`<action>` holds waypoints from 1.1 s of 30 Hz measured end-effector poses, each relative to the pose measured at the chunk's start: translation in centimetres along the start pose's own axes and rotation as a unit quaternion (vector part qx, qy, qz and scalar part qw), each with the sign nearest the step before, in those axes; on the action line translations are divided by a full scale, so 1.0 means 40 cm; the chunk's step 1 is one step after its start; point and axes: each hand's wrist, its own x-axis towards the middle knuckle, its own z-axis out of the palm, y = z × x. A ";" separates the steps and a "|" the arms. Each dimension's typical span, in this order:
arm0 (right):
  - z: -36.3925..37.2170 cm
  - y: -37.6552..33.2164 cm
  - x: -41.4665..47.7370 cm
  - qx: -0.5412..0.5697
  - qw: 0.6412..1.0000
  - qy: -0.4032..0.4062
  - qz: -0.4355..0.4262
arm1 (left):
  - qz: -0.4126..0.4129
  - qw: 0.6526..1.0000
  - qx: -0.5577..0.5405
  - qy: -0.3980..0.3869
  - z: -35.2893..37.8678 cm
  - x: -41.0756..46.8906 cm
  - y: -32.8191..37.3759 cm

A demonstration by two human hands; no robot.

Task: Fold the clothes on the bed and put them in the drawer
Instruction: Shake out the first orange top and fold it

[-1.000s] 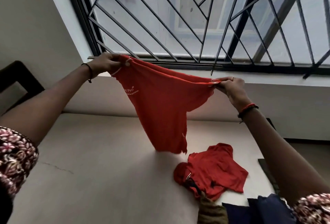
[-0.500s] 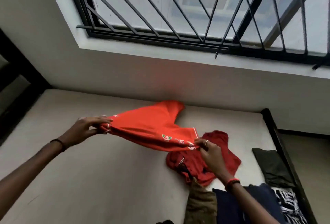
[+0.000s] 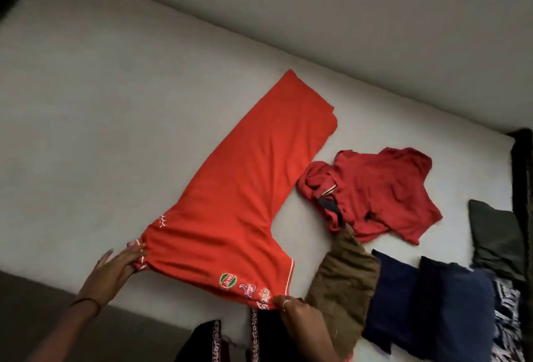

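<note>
Down on the pale bed [image 3: 115, 102], grey wall [image 3: 346, 30] behind. Flat across the middle, long and diagonal: the orange shirt [image 3: 245, 203], logos at the near hem. Just right of that, a crumpled red shirt [image 3: 383, 197]; nearer, navy cloth [image 3: 432, 304] beside a brown garment [image 3: 340, 284]. Left grip [image 3: 115, 266] pinching the orange shirt's bunched near-left edge; right grip [image 3: 294, 312] curled tight on the logo corner.

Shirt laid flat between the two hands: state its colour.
Bright orange-red shirt with small logos by the right hand; head view.
</note>
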 end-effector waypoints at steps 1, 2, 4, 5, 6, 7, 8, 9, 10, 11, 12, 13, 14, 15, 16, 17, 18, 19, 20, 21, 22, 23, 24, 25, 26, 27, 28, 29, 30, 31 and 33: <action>-0.001 0.001 -0.004 -0.023 1.000 0.005 -0.013 | -0.032 0.999 -0.015 -0.019 0.013 -0.009 -0.004; -0.002 -0.002 -0.003 -0.024 0.999 0.021 -0.019 | -0.070 0.997 -0.029 -0.036 0.026 -0.020 -0.019; -0.026 0.008 0.020 -0.016 0.995 0.087 -0.052 | -0.101 0.992 -0.045 -0.060 0.030 -0.015 -0.036; -0.047 0.018 0.039 -0.010 0.989 0.128 -0.076 | -0.102 0.991 -0.049 -0.066 0.035 -0.014 -0.048; -0.081 0.033 0.055 0.015 0.982 0.160 -0.103 | -0.092 0.991 -0.059 -0.071 0.039 -0.004 -0.047; -0.113 0.039 0.081 0.048 0.975 0.173 -0.131 | -0.090 0.991 -0.067 -0.072 0.046 -0.005 -0.052; -0.158 0.037 0.107 0.080 0.970 0.178 -0.148 | -0.091 0.990 -0.077 -0.071 0.047 0.003 -0.054; -0.203 0.026 0.136 0.109 0.965 0.177 -0.158 | -0.101 0.989 -0.082 -0.072 0.045 -0.001 -0.054; -0.257 0.013 0.161 0.134 0.964 0.168 -0.155 | -0.108 0.988 -0.083 -0.070 0.046 0.002 -0.051; -0.306 -0.003 0.193 0.158 0.966 0.143 -0.147 | -0.116 0.987 -0.082 -0.072 0.046 0.004 -0.047; -0.349 -0.016 0.236 0.172 0.969 0.108 -0.143 | -0.126 0.986 -0.081 -0.072 0.047 0.005 -0.049; -0.388 -0.029 0.282 0.172 0.971 0.081 -0.145 | -0.137 0.984 -0.081 -0.074 0.043 0.010 -0.050; -0.419 -0.045 0.334 0.157 0.973 0.069 -0.156 | -0.148 0.983 -0.080 -0.077 0.041 0.013 -0.053; -0.445 -0.054 0.387 0.143 0.973 0.068 -0.167 | -0.161 0.980 -0.082 -0.080 0.038 0.018 -0.050; -0.468 -0.063 0.441 0.131 0.974 0.070 -0.173 | -0.175 0.977 -0.087 -0.082 0.034 0.025 -0.047; -0.487 -0.077 0.500 0.128 0.974 0.069 -0.171 | -0.196 0.972 -0.096 -0.082 0.027 0.030 -0.047; -0.507 -0.090 0.552 0.125 0.976 0.073 -0.162 | -0.210 0.969 -0.105 -0.081 0.019 0.038 -0.043; -0.522 -0.104 0.602 0.123 0.978 0.074 -0.151 | -0.226 0.964 -0.118 -0.083 0.012 0.044 -0.040; -0.539 -0.114 0.643 0.117 0.980 0.078 -0.143 | -0.234 0.960 -0.129 -0.084 0.004 0.051 -0.034; -0.548 -0.125 0.686 0.109 0.981 0.078 -0.138 | -0.245 0.956 -0.140 -0.085 -0.001 0.060 -0.033; -0.549 -0.137 0.730 0.097 0.983 0.075 -0.135 | -0.258 0.951 -0.144 -0.086 -0.001 0.069 -0.039; -0.551 -0.148 0.767 0.081 0.985 0.075 -0.134 | -0.270 0.949 -0.138 -0.091 -0.002 0.078 -0.043; -0.545 -0.159 0.807 0.068 0.986 0.074 -0.132 | -0.280 0.946 -0.130 -0.097 -0.001 0.086 -0.046; -0.542 -0.172 0.838 0.056 0.987 0.075 -0.130 | -0.292 0.943 -0.122 -0.102 0.000 0.093 -0.050; -0.539 -0.187 0.864 0.048 0.988 0.075 -0.128 | -0.299 0.941 -0.119 -0.104 -0.001 0.099 -0.049; -0.532 -0.200 0.891 0.045 0.988 0.076 -0.123 | -0.308 0.937 -0.124 -0.106 0.005 0.106 -0.057; -0.528 -0.212 0.911 0.047 0.989 0.080 -0.114 | -0.313 0.935 -0.132 -0.103 0.008 0.111 -0.064; -0.520 -0.224 0.930 0.049 0.990 0.081 -0.106 | -0.317 0.931 -0.152 -0.101 0.010 0.115 -0.075; -0.512 -0.233 0.945 0.048 0.990 0.084 -0.100 | -0.318 0.927 -0.175 -0.093 0.012 0.118 -0.089; -0.506 -0.238 0.959 0.041 0.991 0.088 -0.094 | -0.320 0.922 -0.198 -0.087 0.009 0.119 -0.099; -0.491 -0.246 0.980 0.023 0.992 0.100 -0.072 | -0.326 0.915 -0.216 -0.103 0.004 0.119 -0.129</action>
